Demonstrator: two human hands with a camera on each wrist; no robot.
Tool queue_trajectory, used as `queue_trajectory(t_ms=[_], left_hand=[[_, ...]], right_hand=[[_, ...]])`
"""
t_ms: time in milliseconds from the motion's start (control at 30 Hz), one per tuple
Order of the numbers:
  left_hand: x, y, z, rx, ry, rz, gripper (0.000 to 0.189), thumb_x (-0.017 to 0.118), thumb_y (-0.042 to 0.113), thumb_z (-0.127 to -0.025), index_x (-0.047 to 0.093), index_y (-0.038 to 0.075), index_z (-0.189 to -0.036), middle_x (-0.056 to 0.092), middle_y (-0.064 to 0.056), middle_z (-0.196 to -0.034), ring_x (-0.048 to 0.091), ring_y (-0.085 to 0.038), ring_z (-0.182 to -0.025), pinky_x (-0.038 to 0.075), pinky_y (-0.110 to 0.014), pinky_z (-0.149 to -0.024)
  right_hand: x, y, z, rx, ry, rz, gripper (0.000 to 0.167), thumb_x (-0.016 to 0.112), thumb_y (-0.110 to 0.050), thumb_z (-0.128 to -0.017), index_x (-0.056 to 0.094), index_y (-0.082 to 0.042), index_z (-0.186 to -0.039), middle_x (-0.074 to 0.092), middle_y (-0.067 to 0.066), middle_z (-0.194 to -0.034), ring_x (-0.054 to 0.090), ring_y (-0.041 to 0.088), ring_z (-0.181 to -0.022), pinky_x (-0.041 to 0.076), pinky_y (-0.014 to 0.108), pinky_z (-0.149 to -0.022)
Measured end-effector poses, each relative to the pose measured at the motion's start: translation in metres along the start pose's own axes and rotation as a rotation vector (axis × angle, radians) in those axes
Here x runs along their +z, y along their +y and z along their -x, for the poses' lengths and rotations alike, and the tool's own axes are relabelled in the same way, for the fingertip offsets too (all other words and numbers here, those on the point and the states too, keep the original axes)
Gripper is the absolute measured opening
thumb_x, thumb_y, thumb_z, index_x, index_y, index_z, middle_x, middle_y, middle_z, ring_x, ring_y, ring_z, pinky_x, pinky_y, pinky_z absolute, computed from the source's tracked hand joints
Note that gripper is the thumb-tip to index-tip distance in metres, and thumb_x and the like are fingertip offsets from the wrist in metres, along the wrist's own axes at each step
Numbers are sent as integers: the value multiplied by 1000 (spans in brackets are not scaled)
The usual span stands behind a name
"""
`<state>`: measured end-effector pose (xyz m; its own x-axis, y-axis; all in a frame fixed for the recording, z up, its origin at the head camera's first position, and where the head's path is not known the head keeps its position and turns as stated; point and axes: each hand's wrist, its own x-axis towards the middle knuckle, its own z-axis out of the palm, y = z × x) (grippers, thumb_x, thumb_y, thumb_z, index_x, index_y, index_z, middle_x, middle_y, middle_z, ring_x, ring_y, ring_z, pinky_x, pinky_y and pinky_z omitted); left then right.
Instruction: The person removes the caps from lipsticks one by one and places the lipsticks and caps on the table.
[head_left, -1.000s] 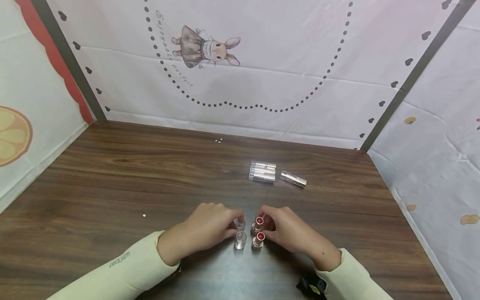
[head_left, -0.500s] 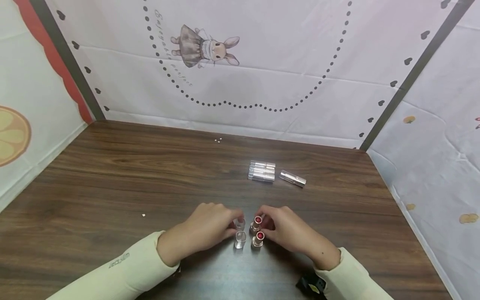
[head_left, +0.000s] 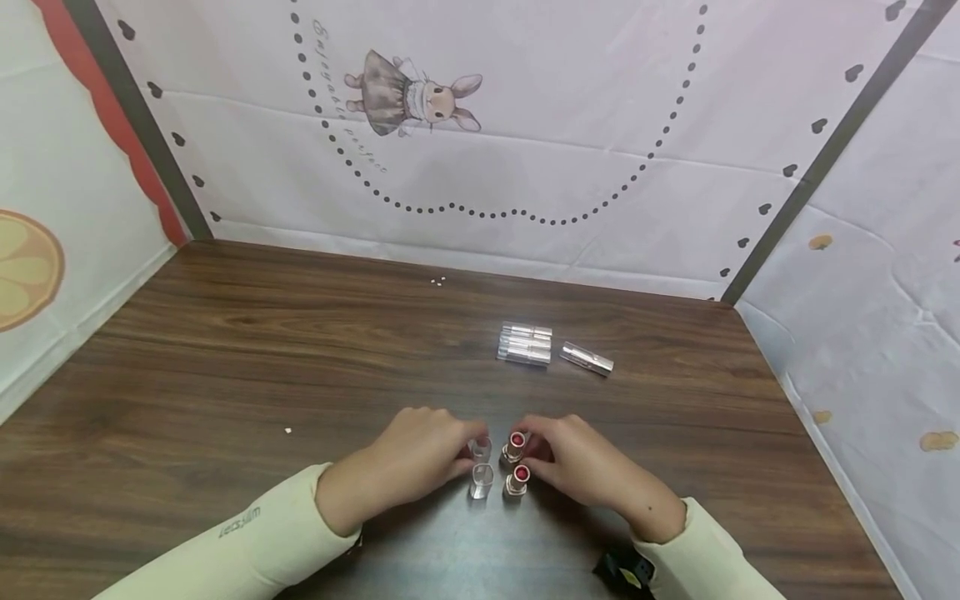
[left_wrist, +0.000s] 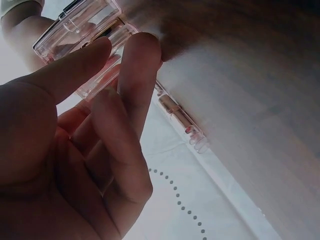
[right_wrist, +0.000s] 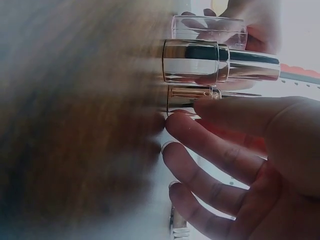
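Observation:
Two uncapped lipsticks with red tips stand upright on the table, one behind the other. My right hand (head_left: 581, 462) pinches the far lipstick (head_left: 514, 448) between thumb and forefinger; the near lipstick (head_left: 517, 482) stands just in front of it. To their left are two clear caps, their rims facing up. My left hand (head_left: 420, 454) pinches the far clear cap (head_left: 481, 450), and the near clear cap (head_left: 482, 482) stands in front of it. In the right wrist view, the near lipstick's shiny base (right_wrist: 192, 60) partly covers a clear cap (right_wrist: 210, 25) behind it.
Farther back on the wooden table (head_left: 337, 333), several capped lipsticks (head_left: 525, 343) lie side by side. A single capped lipstick (head_left: 587, 358) lies at an angle to their right. Small white bits (head_left: 438, 282) dot the far edge. Printed cloth walls (head_left: 525, 150) enclose the table.

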<state>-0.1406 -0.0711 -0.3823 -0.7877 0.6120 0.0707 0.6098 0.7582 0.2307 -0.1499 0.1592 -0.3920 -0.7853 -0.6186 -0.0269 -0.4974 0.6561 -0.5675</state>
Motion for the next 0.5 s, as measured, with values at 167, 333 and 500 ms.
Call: queue_trajectory(t_ms=[167, 333, 500], left_hand=[[-1, 0, -1, 2, -1, 5, 20, 79, 30, -84, 71, 23, -100, 73, 7, -81, 67, -13, -69, 48, -34, -54], [-1, 0, -1, 4, -11, 9, 20, 79, 30, -84, 71, 23, -101, 73, 8, -81, 67, -13, -69, 48, -33, -54], [0, 0, 0, -2, -15, 7, 19, 79, 31, -84, 71, 24, -100, 72, 8, -81, 66, -12, -69, 47, -33, -55]], right_hand=[[0, 0, 0, 1, 6, 8, 22, 74, -8, -88, 68, -11, -110, 75, -3, -85, 69, 2, -79, 55, 25, -71], [-4, 1, 1, 11, -22, -9, 32, 76, -8, -86, 67, -9, -116, 75, -3, -84, 67, 1, -77, 54, 22, -69], [-12, 4, 2, 41, -33, -13, 29, 75, -10, -88, 68, -9, -117, 75, -3, -86, 68, 3, -79, 54, 22, -70]])
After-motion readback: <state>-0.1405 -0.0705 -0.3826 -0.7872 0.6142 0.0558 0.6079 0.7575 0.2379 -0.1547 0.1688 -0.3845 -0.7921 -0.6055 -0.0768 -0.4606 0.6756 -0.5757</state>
